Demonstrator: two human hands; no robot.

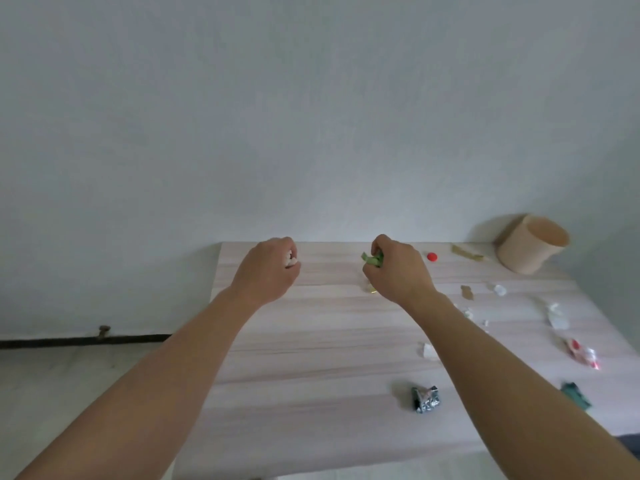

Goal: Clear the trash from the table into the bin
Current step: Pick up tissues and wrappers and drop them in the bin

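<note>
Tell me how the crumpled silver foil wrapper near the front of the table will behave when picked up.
The crumpled silver foil wrapper is probably very light, since it looks like a thin, empty sheet. Its creases suggest it will crush further under the fingers rather than spring back. Its irregular, faceted shape makes rolling unlikely, though a push could skid it across the smooth pale wooden table.

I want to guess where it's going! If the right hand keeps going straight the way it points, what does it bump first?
Probably nothing on the pale wooden table; the right hand, clutching crumpled green paper, points toward the table's far edge and bare wall.

Table (311, 341) pale wood-grain, streaked; bin (530, 247) beige; cap (431, 257) red; held scrap (373, 259) green; foil wrapper (426, 399) silver-dark, crinkled.
</note>
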